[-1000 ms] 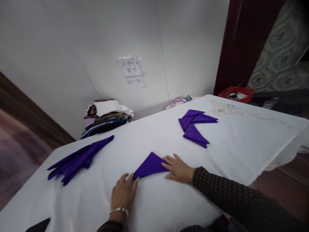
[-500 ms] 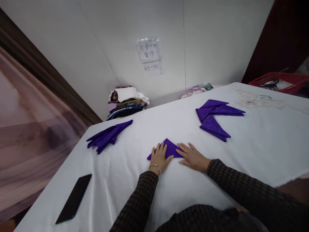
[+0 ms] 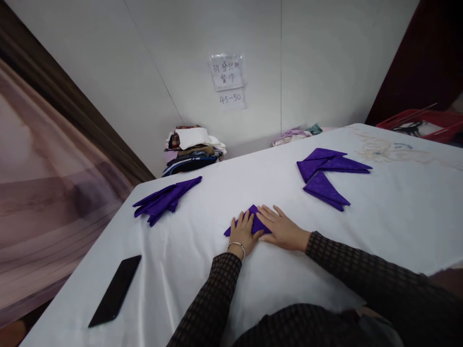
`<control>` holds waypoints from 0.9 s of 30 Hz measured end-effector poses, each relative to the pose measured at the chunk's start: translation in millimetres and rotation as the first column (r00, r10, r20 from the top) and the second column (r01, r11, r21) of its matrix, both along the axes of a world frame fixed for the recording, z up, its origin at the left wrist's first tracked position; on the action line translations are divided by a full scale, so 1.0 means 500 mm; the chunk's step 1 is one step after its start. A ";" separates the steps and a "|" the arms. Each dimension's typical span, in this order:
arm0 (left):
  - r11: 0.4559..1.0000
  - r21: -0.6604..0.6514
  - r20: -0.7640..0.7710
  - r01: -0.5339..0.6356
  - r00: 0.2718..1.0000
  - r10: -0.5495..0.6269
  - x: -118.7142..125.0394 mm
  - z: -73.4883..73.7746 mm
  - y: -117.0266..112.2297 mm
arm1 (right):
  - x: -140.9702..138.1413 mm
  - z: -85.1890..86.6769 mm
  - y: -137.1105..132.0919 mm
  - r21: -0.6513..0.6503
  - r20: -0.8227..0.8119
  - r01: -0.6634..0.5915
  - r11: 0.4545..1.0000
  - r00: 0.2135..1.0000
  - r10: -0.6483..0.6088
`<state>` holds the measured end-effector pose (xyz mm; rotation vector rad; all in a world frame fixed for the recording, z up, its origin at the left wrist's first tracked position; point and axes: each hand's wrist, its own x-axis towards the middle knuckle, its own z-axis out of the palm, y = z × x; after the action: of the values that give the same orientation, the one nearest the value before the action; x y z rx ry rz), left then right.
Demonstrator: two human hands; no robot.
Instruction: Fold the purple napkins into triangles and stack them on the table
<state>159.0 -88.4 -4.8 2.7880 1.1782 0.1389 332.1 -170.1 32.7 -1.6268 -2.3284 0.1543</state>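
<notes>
two hands flat on one purple cloth triangle

one folded purple cloth triangle [image 3: 258,225] lies near the middle of the worktop [image 3: 188,270], its peak pointing away from the person. two bare hands press on it from above. the left hand [image 3: 243,235] is open, palm down with fingers spread, covering much of the left part; one thin silver-coloured bracelet [image 3: 238,246] circles that wrist. the right hand [image 3: 284,229] is open too, its extended fingers resting on the right part. the two hands are close together, and neither grips.

the worktop is spread with white cloth. to the left lies one bundle of folded purple cloth [image 3: 159,201] with several points; its layers overlap, so i cannot tell how many cloths it holds. to the right is one group of folded purple cloth [image 3: 313,166] showing three pointed sections. one flat black rectangular phone-like slab [image 3: 115,291] lies at the near left.

beyond the far edge are one tall stack of mixed folded clothes [image 3: 191,149] and one low heap of pale and lilac fabric [image 3: 294,135]. two handwritten white paper sheets [image 3: 227,72] hang on the wall. one red plastic basket [image 3: 443,118] sits at the far right.
</notes>
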 end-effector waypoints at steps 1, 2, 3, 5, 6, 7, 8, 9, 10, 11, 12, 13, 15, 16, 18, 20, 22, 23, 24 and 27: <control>1.000 -0.004 -0.010 0.002 1.000 -0.002 0.000 -0.001 0.001 | -0.009 -0.002 0.018 -0.019 -0.009 -0.015 1.000 1.000 0.015; 1.000 -0.010 -0.021 0.003 1.000 -0.004 -0.001 -0.001 0.001 | -0.016 -0.008 0.034 -0.046 -0.019 -0.022 0.999 1.000 0.021; 1.000 -0.016 -0.032 0.003 0.999 -0.003 -0.001 -0.001 0.001 | -0.018 -0.016 0.047 -0.080 -0.028 -0.023 0.997 0.999 0.021; 1.000 -0.029 -0.047 -0.001 0.999 0.000 -0.001 0.000 0.001 | -0.014 -0.036 0.065 -0.144 -0.049 -0.018 0.989 0.999 0.011; 0.999 -0.035 -0.052 -0.005 0.999 0.003 -0.001 0.001 0.000 | -0.010 -0.045 0.069 -0.165 -0.061 -0.019 0.986 0.998 0.009; 0.999 -0.042 -0.056 -0.009 0.998 0.006 0.000 0.002 0.000 | -0.005 -0.054 0.071 -0.176 -0.072 -0.022 0.984 0.997 0.010; 0.999 -0.050 -0.056 -0.013 0.998 0.010 0.000 0.004 -0.001 | 0.000 -0.060 0.071 -0.181 -0.083 -0.027 0.983 0.997 0.013; 0.998 -0.061 -0.053 -0.017 0.998 0.014 0.001 0.007 -0.001 | 0.003 -0.063 0.071 -0.181 -0.091 -0.031 0.983 0.996 0.014; 0.997 -0.080 -0.049 -0.023 0.999 0.019 0.001 0.011 0.000 | 0.005 -0.065 0.070 -0.182 -0.097 -0.031 0.983 0.995 0.014; 0.994 -0.107 -0.043 -0.031 0.999 0.026 0.002 0.016 0.002 | 0.005 -0.064 0.069 -0.185 -0.104 -0.031 0.982 0.995 0.012; 0.989 -0.143 -0.036 -0.037 0.999 0.033 0.002 0.021 0.006 | 0.005 -0.062 0.068 -0.189 -0.112 -0.030 0.982 0.994 0.009; 0.982 -0.184 -0.028 -0.046 0.999 0.042 0.002 0.027 0.012 | 0.004 -0.059 0.068 -0.194 -0.121 -0.031 0.981 0.993 0.007; 0.962 -0.263 0.007 -0.072 0.997 0.076 0.003 0.038 0.029 | 0.002 -0.053 0.068 -0.199 -0.141 -0.034 0.979 0.990 0.006; 0.952 -0.293 0.039 -0.093 0.993 0.109 0.005 0.043 0.040 | 0.001 -0.050 0.068 -0.198 -0.149 -0.038 0.979 0.989 0.008; 0.936 -0.324 0.114 -0.139 0.976 0.184 0.010 0.049 0.065 | 0.000 -0.047 0.070 -0.189 -0.160 -0.047 0.981 0.987 0.016; 0.922 -0.339 0.165 -0.188 0.953 0.255 0.019 0.053 0.089 | 0.000 -0.046 0.073 -0.175 -0.168 -0.052 0.983 0.986 0.022; 0.890 -0.393 0.160 -0.233 0.935 0.315 0.030 0.058 0.109 | 0.001 -0.045 0.074 -0.165 -0.183 -0.061 0.984 0.983 0.030; 0.869 -0.431 0.146 -0.244 0.931 0.334 0.034 0.061 0.116 | 0.002 -0.044 0.073 -0.162 -0.193 -0.067 0.985 0.981 0.035; 0.849 -0.467 0.131 -0.247 0.930 0.343 0.037 0.065 0.120 | 0.004 -0.043 0.071 -0.161 -0.206 -0.077 0.984 0.978 0.042; 0.826 -0.524 0.134 -0.208 0.937 0.322 0.034 0.075 0.120 | 0.012 -0.034 0.062 -0.178 -0.289 -0.140 0.974 0.954 0.085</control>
<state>175.9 -28.3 32.8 2.0903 1.3157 0.1320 338.3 -139.3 15.7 -1.4445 -2.2415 0.6167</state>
